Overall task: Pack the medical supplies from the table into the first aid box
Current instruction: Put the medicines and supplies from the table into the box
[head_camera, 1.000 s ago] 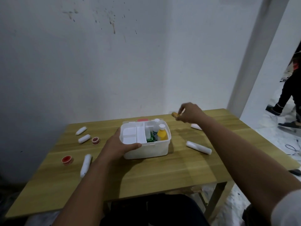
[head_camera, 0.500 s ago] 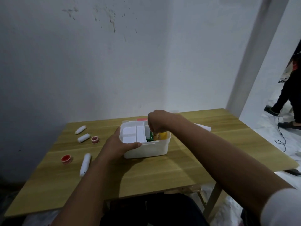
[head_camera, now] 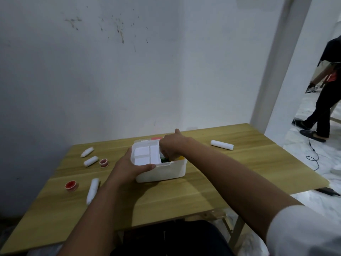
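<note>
The left hand (head_camera: 129,167) clamps the first aid box (head_camera: 160,169) on the worktop (head_camera: 184,196). The right hand (head_camera: 172,145) reaches inside, its grip hidden; crowding may topple bottles while gauze rolls (head_camera: 222,144) wait outside.

No lettering, label, brand or number is legible on the first aid box (head_camera: 166,169) or the bandage rolls (head_camera: 222,145) near the hands.

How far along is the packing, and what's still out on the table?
Some supplies already sit in the first aid box. The right hand reaches inside it, contents hidden; the left hand steadies the box. Left: four gauze rolls and two tape rolls.
</note>
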`<action>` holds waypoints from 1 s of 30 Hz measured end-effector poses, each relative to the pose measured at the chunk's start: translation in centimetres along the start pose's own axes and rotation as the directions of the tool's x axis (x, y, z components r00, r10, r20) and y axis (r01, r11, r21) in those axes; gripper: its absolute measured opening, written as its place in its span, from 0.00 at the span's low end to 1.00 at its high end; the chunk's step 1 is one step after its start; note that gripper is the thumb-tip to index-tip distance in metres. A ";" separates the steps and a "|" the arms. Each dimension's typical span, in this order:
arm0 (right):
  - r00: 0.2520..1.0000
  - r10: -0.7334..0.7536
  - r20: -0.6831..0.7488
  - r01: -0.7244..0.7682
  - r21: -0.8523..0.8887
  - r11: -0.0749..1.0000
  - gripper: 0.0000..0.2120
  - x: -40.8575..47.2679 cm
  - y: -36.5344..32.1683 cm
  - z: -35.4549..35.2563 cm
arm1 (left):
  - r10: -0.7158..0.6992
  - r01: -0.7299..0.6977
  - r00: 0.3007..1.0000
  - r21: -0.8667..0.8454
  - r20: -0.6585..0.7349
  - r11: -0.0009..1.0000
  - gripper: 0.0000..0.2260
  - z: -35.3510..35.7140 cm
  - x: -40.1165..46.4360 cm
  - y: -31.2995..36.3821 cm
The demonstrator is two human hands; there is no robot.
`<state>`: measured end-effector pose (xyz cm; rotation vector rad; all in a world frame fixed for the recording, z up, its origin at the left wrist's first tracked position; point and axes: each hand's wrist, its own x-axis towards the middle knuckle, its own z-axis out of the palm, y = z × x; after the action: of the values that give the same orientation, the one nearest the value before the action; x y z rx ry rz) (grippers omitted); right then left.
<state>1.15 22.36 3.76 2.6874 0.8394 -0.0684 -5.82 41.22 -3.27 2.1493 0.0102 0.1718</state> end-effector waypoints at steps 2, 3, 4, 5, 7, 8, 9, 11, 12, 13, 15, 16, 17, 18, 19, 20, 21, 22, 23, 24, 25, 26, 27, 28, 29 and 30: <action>1.000 -0.029 -0.009 0.029 -0.019 0.999 0.07 0.1 -0.2 0.6 | 0.002 -0.002 1.000 0.011 0.000 1.000 0.43 0.0 -0.2 0.0; 0.999 -0.041 -0.004 0.041 -0.009 0.999 0.06 0.0 -0.2 0.5 | 0.003 -0.003 1.000 0.011 0.000 1.000 0.43 0.0 -0.2 0.1; 0.999 -0.046 0.006 0.046 0.020 0.999 0.04 -0.2 -0.1 0.2 | 0.003 -0.003 1.000 0.011 0.000 1.000 0.43 0.0 -0.2 0.1; 0.999 -0.045 0.013 0.044 0.061 0.997 0.04 -0.5 0.2 -0.2 | -0.001 0.001 1.000 0.010 0.004 1.000 0.43 0.0 -0.2 0.2; 0.999 -0.027 -0.043 0.034 0.170 0.985 0.08 -1.0 1.6 -1.1 | -0.009 0.009 1.000 0.007 0.017 1.000 0.44 -0.1 -0.2 0.2; 0.994 -0.012 -0.107 0.038 0.246 0.969 0.08 -1.5 2.6 -1.5 | -0.013 0.013 1.000 0.006 0.024 1.000 0.44 -0.1 -0.1 0.2; 0.983 0.015 -0.183 0.046 0.324 0.945 0.08 -2.2 3.6 -1.7 | -0.018 0.018 0.999 0.004 0.033 1.000 0.45 -0.2 -0.1 0.0; 0.945 0.117 -0.306 0.034 0.446 0.894 0.09 -3.5 5.7 -1.5 | -0.036 0.036 0.999 -0.003 0.040 0.999 0.45 -0.3 -0.1 0.0; 0.929 0.178 -0.325 0.003 0.488 0.873 0.09 -4.2 6.7 -1.1 | -0.045 0.045 0.998 -0.007 0.039 0.999 0.45 -0.3 -0.1 0.0; 0.921 0.232 -0.314 -0.041 0.514 0.857 0.09 -4.8 7.6 -0.3 | -0.047 0.047 0.998 -0.012 0.036 0.999 0.45 -0.4 -0.1 0.1; 0.938 0.296 -0.179 -0.168 0.514 0.841 0.08 -5.5 9.4 1.6 | -0.044 0.045 0.999 -0.025 0.033 0.999 0.45 -0.4 -0.2 0.4; 0.951 0.306 -0.048 -0.245 0.489 0.837 0.09 -5.8 10.0 2.7 | -0.043 0.044 0.999 -0.029 0.033 0.999 0.44 -0.3 -0.3 0.5; 0.944 0.312 0.105 -0.325 0.447 0.833 0.12 -6.1 10.5 4.0 | -0.043 0.044 0.999 -0.029 0.030 0.999 0.44 -0.3 -0.3 0.5; 0.914 0.317 0.252 -0.395 0.381 0.836 0.17 -6.6 10.8 5.1 | -0.046 0.047 0.999 -0.025 0.028 0.999 0.43 -0.3 -0.3 0.5; 0.880 0.324 0.347 -0.432 0.304 0.849 0.22 -7.0 11.0 6.3 | -0.050 0.051 0.998 -0.023 0.029 0.998 0.43 -0.2 -0.3 0.5; 0.856 0.344 0.385 -0.448 0.221 0.866 0.26 -7.3 11.4 7.6 | -0.053 0.053 0.998 -0.016 0.032 0.998 0.43 -0.2 -0.3 0.5; 0.846 0.366 0.387 -0.457 0.172 0.873 0.28 -7.4 11.8 8.9 | -0.053 0.053 0.998 -0.011 0.036 0.999 0.43 -0.2 -0.3 0.5; 0.844 0.391 0.367 -0.471 0.162 0.867 0.28 -7.6 11.9 9.8 | -0.052 0.053 0.998 -0.007 0.038 0.999 0.44 -0.3 -0.2 0.5; 0.847 0.410 0.339 -0.486 0.182 0.855 0.28 -7.6 12.2 10.5 | -0.051 0.051 0.998 -0.004 0.037 0.999 0.44 -0.3 -0.2 0.5; 0.851 0.423 0.310 -0.495 0.209 0.843 0.29 -7.6 12.5 10.7 | -0.047 0.047 0.998 -0.002 0.034 0.999 0.43 -0.3 -0.2 0.5; 0.857 0.429 0.287 -0.497 0.235 0.835 0.29 -7.6 12.8 10.8 | -0.048 0.048 0.998 -0.003 0.033 0.999 0.43 -0.3 -0.2 0.5; 0.858 0.445 0.259 -0.503 0.244 0.829 0.30 -7.6 13.0 10.8 | -0.048 0.048 0.998 -0.002 0.033 0.999 0.43 -0.3 -0.2 0.4; 0.857 0.469 0.213 -0.511 0.242 0.825 0.29 -7.6 13.2 10.9 | -0.049 0.049 0.998 0.002 0.032 0.999 0.43 -0.3 -0.1 0.3; 0.847 0.501 0.181 -0.531 0.222 0.818 0.28 -7.6 13.3 11.0 | -0.050 0.050 0.998 0.007 0.030 0.999 0.44 -0.2 -0.1 0.3; 0.835 0.525 0.165 -0.550 0.205 0.810 0.27 -7.4 13.5 11.2 | -0.051 0.051 0.998 0.011 0.029 0.999 0.45 -0.2 0.0 0.2; 0.825 0.537 0.175 -0.564 0.193 0.803 0.26 -7.3 13.7 11.3 | -0.049 0.048 0.998 0.013 0.031 0.999 0.45 -0.2 0.0 0.2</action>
<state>3.42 4.19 -1.92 3.0055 -0.0203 -0.1911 -5.87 41.31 -2.98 2.1611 0.0455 0.1103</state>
